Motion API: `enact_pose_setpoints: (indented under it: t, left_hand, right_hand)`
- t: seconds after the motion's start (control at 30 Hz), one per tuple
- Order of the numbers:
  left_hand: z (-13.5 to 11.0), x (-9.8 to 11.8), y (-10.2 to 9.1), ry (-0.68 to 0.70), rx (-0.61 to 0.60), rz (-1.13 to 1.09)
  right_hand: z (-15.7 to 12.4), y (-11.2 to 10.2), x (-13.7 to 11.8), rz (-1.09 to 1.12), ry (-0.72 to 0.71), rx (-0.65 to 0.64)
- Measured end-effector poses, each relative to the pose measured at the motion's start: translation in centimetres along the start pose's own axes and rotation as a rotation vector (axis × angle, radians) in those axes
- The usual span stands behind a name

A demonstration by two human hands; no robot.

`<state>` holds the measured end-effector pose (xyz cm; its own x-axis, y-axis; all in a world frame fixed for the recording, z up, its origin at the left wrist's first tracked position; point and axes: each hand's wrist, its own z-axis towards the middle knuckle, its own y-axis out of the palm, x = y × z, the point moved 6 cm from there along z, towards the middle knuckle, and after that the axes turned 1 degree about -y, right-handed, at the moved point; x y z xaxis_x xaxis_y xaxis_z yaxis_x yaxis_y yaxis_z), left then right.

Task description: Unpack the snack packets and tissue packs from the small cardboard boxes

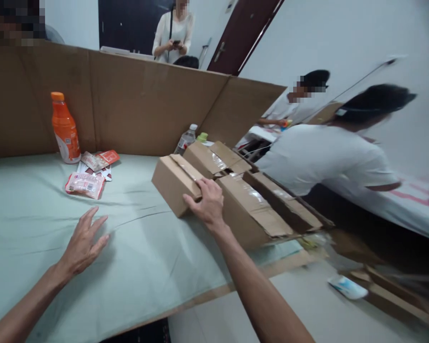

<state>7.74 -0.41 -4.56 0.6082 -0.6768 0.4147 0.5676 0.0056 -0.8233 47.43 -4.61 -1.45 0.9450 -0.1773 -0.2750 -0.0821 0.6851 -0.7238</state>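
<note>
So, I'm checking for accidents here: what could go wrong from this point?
The right hand holds the small cardboard box by one end, with the left hand open and apart, so the box might slip or twist. The clear plastic bottle behind it could get knocked. The larger carton is near the table's edge; a bump might shift it off.

A brown cardboard box [169, 181] is resting under the right hand [209, 202], extending forward and leftward from it. That hand's fingers are curling over the near end of the top, while the thumb is pressing close to the left edge. The box is keeping its oblong shape, and a seam is running lengthwise along its top, a glossy strip shining just beside the fingers. It is lying ahead and well to the right of the left hand [84, 240].
</note>
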Motion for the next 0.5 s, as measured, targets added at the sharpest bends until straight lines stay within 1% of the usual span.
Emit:
enact_pose_setpoints:
  t: [0.03,0.1,0.2,0.27,0.33,0.43,0.47,0.5]
  left_hand:
    - [-0.4,-0.8,1.0,-0.011,-0.012,0.007]
    - [-1.1,-2.1,2.4,-0.026,-0.027,0.020]
    - [-1.7,-2.9,3.2,-0.040,-0.041,0.040]
    - [-1.7,-2.8,3.3,-0.043,-0.059,0.046]
    - [-1.7,-2.4,3.3,-0.043,-0.089,0.045]
    - [-2.2,-1.4,3.1,-0.055,-0.143,0.038]
    - [-2.4,-0.9,2.8,-0.063,-0.158,0.036]
    - [-2.6,-0.5,2.5,-0.071,-0.169,0.035]
  right_hand:
    - [1.1,1.0,0.8,-0.068,0.074,-0.024]
    - [3.2,2.6,1.4,-0.175,0.147,-0.066]
    - [5.4,4.0,1.1,-0.244,0.153,-0.094]
    - [5.8,4.1,1.0,-0.248,0.147,-0.081]
    - [5.0,3.5,0.9,-0.243,0.130,-0.023]
    - [1.6,2.8,-0.7,-0.189,0.030,0.084]
    - [0.1,3.1,-1.6,-0.149,-0.026,0.078]
    - [-1.5,3.8,-2.8,-0.099,-0.088,0.035]
